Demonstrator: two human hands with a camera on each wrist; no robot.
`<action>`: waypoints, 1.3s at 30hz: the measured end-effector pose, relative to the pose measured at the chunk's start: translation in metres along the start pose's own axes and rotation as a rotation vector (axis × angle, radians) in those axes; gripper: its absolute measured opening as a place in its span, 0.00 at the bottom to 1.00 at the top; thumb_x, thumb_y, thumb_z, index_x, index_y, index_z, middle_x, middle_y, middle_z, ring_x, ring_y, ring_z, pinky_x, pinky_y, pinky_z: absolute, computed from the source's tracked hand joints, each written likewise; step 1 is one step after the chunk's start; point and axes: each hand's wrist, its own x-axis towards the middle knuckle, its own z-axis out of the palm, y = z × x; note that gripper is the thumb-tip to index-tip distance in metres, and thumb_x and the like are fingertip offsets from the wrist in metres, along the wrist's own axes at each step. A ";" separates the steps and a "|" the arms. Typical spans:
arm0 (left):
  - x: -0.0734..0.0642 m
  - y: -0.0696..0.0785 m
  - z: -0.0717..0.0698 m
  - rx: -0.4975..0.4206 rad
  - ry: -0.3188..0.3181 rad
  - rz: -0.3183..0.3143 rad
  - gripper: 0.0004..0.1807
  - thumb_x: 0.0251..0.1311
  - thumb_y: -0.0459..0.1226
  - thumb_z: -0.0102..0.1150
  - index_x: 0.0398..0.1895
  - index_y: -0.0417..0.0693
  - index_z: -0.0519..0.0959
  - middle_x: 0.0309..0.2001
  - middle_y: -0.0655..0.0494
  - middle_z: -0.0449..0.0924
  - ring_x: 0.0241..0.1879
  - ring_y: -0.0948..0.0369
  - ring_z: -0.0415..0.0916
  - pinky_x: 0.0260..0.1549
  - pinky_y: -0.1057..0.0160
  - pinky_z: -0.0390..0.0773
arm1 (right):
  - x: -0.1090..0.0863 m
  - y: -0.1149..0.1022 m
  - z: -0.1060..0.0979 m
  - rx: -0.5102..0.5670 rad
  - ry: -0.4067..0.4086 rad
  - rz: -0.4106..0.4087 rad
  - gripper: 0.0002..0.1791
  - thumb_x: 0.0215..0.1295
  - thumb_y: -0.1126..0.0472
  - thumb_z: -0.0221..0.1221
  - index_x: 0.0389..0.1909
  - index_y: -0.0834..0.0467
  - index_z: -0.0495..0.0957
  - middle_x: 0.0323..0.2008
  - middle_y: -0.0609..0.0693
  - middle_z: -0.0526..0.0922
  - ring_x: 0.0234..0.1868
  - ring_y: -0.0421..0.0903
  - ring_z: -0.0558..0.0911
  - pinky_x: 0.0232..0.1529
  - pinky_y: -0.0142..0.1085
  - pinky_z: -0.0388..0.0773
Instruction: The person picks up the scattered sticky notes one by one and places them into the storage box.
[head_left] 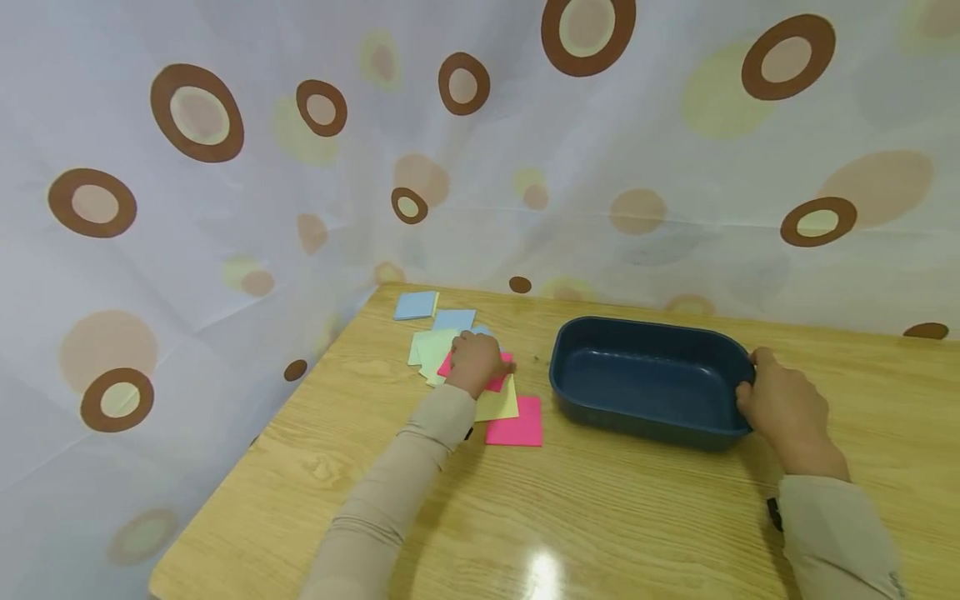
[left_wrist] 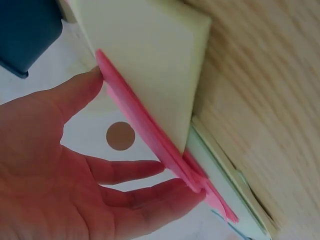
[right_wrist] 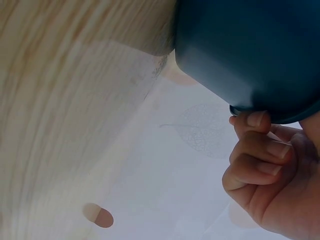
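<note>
Pinching with the left hand (head_left: 474, 364): a pink pad (left_wrist: 142, 122) of sticky notes, seen nearly edge-on from the left wrist, thumb at one end and fingers at the other.
Left fingers (left_wrist: 165, 200): set wide, about as far apart as the pad is across, with a gap between palm and paper.
Why by the edges: probably because something so thin and flat offers little else to grasp, and its opposite edges can be held without creasing the faces.
Pink pad's place: above the yellow note (head_left: 501, 406) and beside the pale green notes (head_left: 431, 354), to the left of the tub.
Other notes: the yellow note overlaps a second pink note (head_left: 521, 427) nearer the person; blue notes (head_left: 453, 319) lie behind, toward the far corner of the desk (head_left: 600, 517).
Right hand (head_left: 791, 408): grips the right end of the blue tub (head_left: 637, 379), thumb at the rim.
Right fingers (right_wrist: 255, 160): curled in, narrow, one touching the rim from outside and the others folded below it.
Why the tub is held: seemingly to steady it; it sits upright on the desk, near the notes, its long side roughly along the spotted cloth (head_left: 525, 242).
</note>
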 end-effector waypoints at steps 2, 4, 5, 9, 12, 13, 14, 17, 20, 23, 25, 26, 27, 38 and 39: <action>0.000 0.005 0.002 -0.005 -0.007 -0.043 0.36 0.61 0.61 0.54 0.49 0.34 0.78 0.46 0.38 0.73 0.46 0.47 0.70 0.35 0.57 0.76 | -0.001 -0.002 0.000 -0.001 0.001 0.004 0.25 0.65 0.65 0.47 0.58 0.77 0.57 0.14 0.58 0.71 0.15 0.51 0.67 0.15 0.42 0.64; 0.000 0.008 0.003 -0.044 -0.010 -0.089 0.36 0.62 0.59 0.56 0.53 0.32 0.75 0.49 0.34 0.71 0.47 0.45 0.69 0.32 0.55 0.78 | -0.001 -0.002 0.000 -0.004 0.004 0.004 0.25 0.65 0.65 0.48 0.58 0.77 0.57 0.14 0.58 0.70 0.15 0.52 0.67 0.15 0.42 0.64; 0.000 0.009 0.002 -0.065 -0.008 -0.106 0.37 0.62 0.58 0.57 0.54 0.31 0.73 0.50 0.33 0.69 0.48 0.44 0.69 0.30 0.53 0.79 | -0.001 -0.002 0.000 -0.005 0.007 0.003 0.25 0.65 0.65 0.48 0.58 0.77 0.58 0.14 0.58 0.70 0.15 0.52 0.67 0.15 0.42 0.64; -0.001 0.014 0.000 -0.104 0.001 -0.125 0.36 0.60 0.56 0.59 0.55 0.31 0.71 0.50 0.33 0.68 0.48 0.44 0.68 0.31 0.51 0.79 | -0.002 0.000 -0.001 -0.011 0.014 0.008 0.25 0.65 0.65 0.48 0.58 0.77 0.58 0.16 0.61 0.72 0.16 0.53 0.68 0.15 0.42 0.64; -0.002 0.013 -0.001 -0.102 0.002 -0.128 0.37 0.59 0.58 0.59 0.55 0.33 0.70 0.50 0.33 0.68 0.47 0.44 0.68 0.31 0.52 0.78 | -0.001 0.000 -0.001 -0.009 0.021 0.007 0.25 0.65 0.65 0.48 0.58 0.77 0.58 0.17 0.62 0.72 0.16 0.53 0.68 0.14 0.43 0.64; -0.002 0.013 0.000 -0.102 0.004 -0.129 0.37 0.59 0.58 0.59 0.55 0.34 0.70 0.50 0.33 0.68 0.46 0.44 0.69 0.30 0.52 0.77 | -0.001 0.000 -0.001 -0.008 0.023 0.006 0.25 0.65 0.65 0.48 0.58 0.77 0.58 0.17 0.62 0.72 0.15 0.53 0.68 0.14 0.43 0.64; -0.002 0.013 0.000 -0.100 0.003 -0.130 0.37 0.59 0.59 0.59 0.55 0.35 0.70 0.50 0.34 0.67 0.46 0.44 0.69 0.31 0.53 0.77 | -0.001 -0.001 -0.001 -0.007 0.024 0.006 0.25 0.65 0.65 0.48 0.58 0.77 0.58 0.17 0.63 0.72 0.15 0.53 0.68 0.14 0.43 0.64; -0.001 0.012 0.000 -0.110 0.009 -0.133 0.38 0.58 0.60 0.59 0.56 0.37 0.69 0.50 0.35 0.67 0.44 0.45 0.70 0.31 0.53 0.77 | 0.000 -0.002 -0.001 -0.003 0.022 0.008 0.25 0.65 0.65 0.48 0.58 0.77 0.58 0.17 0.62 0.71 0.15 0.53 0.68 0.14 0.42 0.64; -0.001 0.011 -0.003 -0.151 0.013 -0.124 0.36 0.58 0.59 0.59 0.55 0.38 0.70 0.49 0.36 0.67 0.42 0.46 0.71 0.32 0.53 0.76 | -0.001 -0.003 -0.002 -0.001 0.018 0.009 0.25 0.65 0.65 0.48 0.58 0.77 0.58 0.16 0.60 0.71 0.15 0.52 0.67 0.14 0.41 0.63; 0.000 0.010 -0.010 -0.202 0.015 -0.102 0.34 0.58 0.59 0.59 0.53 0.39 0.70 0.48 0.37 0.67 0.42 0.47 0.70 0.34 0.53 0.76 | -0.002 -0.003 -0.003 0.001 0.014 0.013 0.25 0.66 0.65 0.48 0.59 0.77 0.58 0.15 0.59 0.70 0.15 0.51 0.66 0.14 0.41 0.63; -0.001 0.010 -0.015 -0.229 0.016 -0.081 0.33 0.59 0.58 0.59 0.52 0.38 0.71 0.48 0.36 0.68 0.43 0.46 0.69 0.36 0.52 0.75 | -0.002 -0.003 -0.004 0.000 0.016 0.016 0.25 0.65 0.66 0.48 0.59 0.77 0.57 0.15 0.58 0.69 0.14 0.51 0.66 0.14 0.40 0.62; -0.001 0.010 -0.018 -0.241 0.018 -0.069 0.33 0.59 0.58 0.60 0.52 0.39 0.71 0.47 0.36 0.69 0.44 0.45 0.69 0.37 0.51 0.75 | -0.002 -0.002 -0.004 0.000 0.016 0.017 0.25 0.65 0.66 0.48 0.59 0.77 0.57 0.14 0.58 0.69 0.14 0.51 0.66 0.14 0.40 0.62; -0.001 0.010 -0.021 -0.255 0.020 -0.057 0.31 0.59 0.57 0.60 0.50 0.39 0.72 0.47 0.36 0.70 0.44 0.45 0.68 0.37 0.51 0.75 | -0.002 -0.001 -0.004 0.001 0.015 0.019 0.25 0.65 0.66 0.48 0.59 0.77 0.57 0.15 0.59 0.69 0.15 0.51 0.66 0.15 0.41 0.62; -0.012 0.035 -0.069 -0.255 0.058 0.184 0.24 0.62 0.54 0.54 0.35 0.39 0.79 0.45 0.42 0.76 0.52 0.45 0.68 0.51 0.49 0.69 | 0.002 0.002 -0.005 0.002 0.005 0.033 0.26 0.64 0.65 0.49 0.58 0.77 0.58 0.29 0.74 0.75 0.20 0.58 0.73 0.17 0.46 0.68; -0.014 0.041 -0.075 -0.238 0.064 0.213 0.25 0.63 0.54 0.54 0.36 0.39 0.79 0.45 0.43 0.76 0.53 0.46 0.68 0.52 0.50 0.69 | 0.002 0.002 -0.005 0.002 0.007 0.032 0.25 0.64 0.65 0.49 0.58 0.77 0.58 0.29 0.74 0.75 0.20 0.58 0.74 0.17 0.47 0.68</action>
